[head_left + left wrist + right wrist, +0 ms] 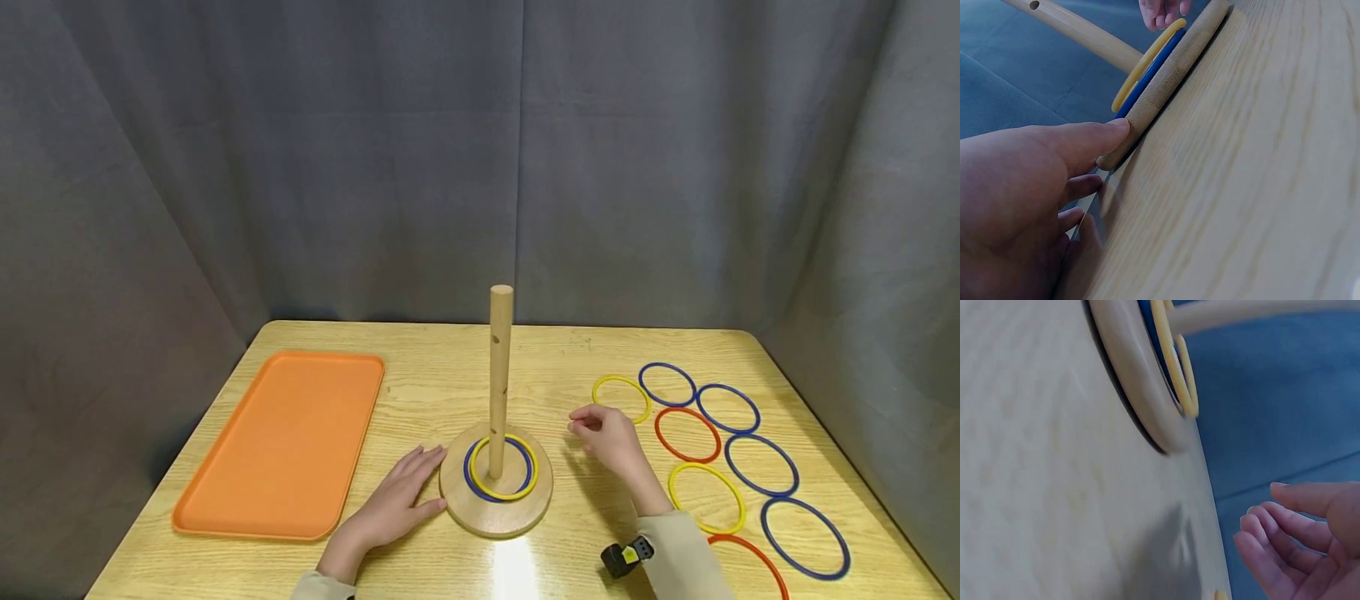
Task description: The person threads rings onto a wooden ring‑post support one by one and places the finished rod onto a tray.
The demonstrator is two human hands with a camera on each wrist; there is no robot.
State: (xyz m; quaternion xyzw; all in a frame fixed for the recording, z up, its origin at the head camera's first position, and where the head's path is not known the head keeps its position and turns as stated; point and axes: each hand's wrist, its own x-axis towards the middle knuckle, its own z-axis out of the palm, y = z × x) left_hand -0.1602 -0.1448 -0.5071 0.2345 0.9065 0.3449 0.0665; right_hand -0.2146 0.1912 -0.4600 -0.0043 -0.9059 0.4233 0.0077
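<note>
Thin rings (702,462) lying on the right look light, stiff and best pinched by the rim; the right hand (617,442) is empty, loosely curved, while the left hand (393,502), relaxed, touches the wooden base (482,520).

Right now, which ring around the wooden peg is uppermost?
The yellow ring around the wooden peg; the blue ring below it lies nearer the round base.

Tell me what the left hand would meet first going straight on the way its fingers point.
Most likely the round wooden base: the left hand has its thumb against the rim, though how near the other fingertips are is hard to judge.
</note>
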